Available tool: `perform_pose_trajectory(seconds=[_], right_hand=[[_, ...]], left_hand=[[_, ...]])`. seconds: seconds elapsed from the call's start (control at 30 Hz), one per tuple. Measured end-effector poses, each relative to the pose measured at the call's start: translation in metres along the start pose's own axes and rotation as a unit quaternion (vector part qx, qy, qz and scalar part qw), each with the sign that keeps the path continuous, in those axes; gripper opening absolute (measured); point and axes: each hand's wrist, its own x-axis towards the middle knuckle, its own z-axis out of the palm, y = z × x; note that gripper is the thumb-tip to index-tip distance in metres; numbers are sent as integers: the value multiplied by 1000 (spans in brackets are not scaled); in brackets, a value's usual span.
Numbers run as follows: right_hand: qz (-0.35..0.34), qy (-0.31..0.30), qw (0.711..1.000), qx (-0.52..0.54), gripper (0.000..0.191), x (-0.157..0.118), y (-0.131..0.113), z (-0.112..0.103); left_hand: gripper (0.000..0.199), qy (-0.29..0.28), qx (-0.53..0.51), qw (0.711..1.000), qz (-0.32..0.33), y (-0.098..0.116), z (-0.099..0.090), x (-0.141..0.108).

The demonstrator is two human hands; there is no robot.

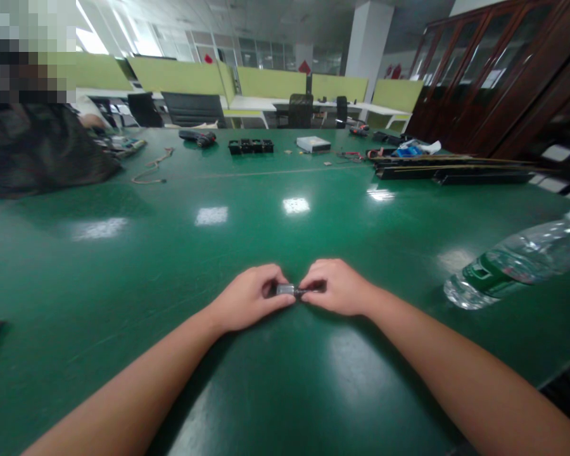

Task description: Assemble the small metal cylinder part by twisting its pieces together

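Observation:
My left hand grips a small grey metallic piece, with the thumb and fingers closed around it just above the green table. From its right end a thin dark part runs toward my right hand, which pinches it between thumb and fingers. The hands almost meet, with the small piece lying level between them. Fingers cover much of it, so I cannot tell its exact kind or whether it is one part or two.
To the right, a clear water bottle with a green label appears tilted. At the far side lie black blocks, a white box, a cord and long black rails. Another person's dark sleeve rests at the left.

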Motion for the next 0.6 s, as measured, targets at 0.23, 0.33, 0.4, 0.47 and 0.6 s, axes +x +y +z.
perform_pose_trajectory(seconds=[0.23, 0.33, 0.4, 0.47, 0.6], right_hand=[[5, -5, 1000, 9, 9, 0, 0, -3], [5, -10, 1000, 1, 10, -1, 1, -3], [5, -11, 1000, -1, 11, -1, 2, -3], [8, -12, 1000, -2, 11, -1, 2, -4], [15, -16, 1000, -6, 10, -1, 2, -5]], left_hand=[[32, 1, 4, 1000, 4, 0, 0, 0], [32, -2, 6, 1000, 3, 0, 0, 0], [33, -4, 6, 1000, 0, 0, 0, 0], [33, -5, 4, 1000, -2, 0, 0, 0], [33, -3, 7, 1000, -2, 0, 0, 0]])
